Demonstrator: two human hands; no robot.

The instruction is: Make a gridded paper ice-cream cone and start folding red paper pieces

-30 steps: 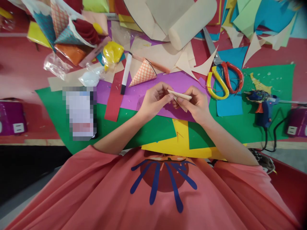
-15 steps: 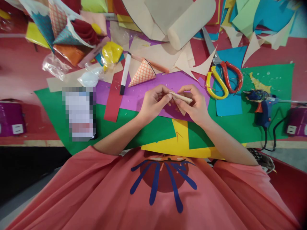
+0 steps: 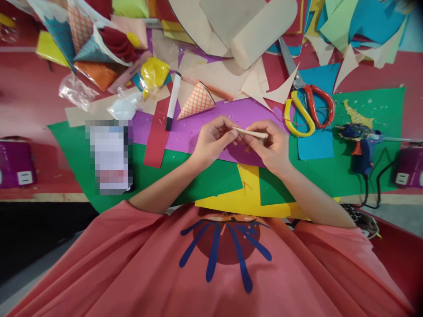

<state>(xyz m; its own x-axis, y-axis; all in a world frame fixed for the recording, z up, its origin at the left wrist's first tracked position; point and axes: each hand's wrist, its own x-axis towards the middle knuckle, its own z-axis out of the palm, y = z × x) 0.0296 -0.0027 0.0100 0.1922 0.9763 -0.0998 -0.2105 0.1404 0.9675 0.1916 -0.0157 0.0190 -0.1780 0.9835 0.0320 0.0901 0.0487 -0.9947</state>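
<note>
Item, rolled beige paper (image 3: 250, 132): a slim taper, held just above the purple sheet (image 3: 180, 138), its wider end toward the right hand (image 3: 275, 143).

Item, orange-checked cone (image 3: 197, 100): at the purple sheet's far edge, perhaps left in view for comparison.

Item, scissors (image 3: 300, 82): right of the purple sheet, apparently set aside within reach.

Item, glue gun (image 3: 363, 152): farther right of the purple sheet, likely spaced off for its heat.

Item, left hand (image 3: 211, 138): we found thumb and fingers pinching the paper's tip, seemingly to stop it unrolling. The right hand narrowed around the wider end, thumb nearest us, fingers curled behind. Both forearms converged from the purple sheet's near side.
</note>
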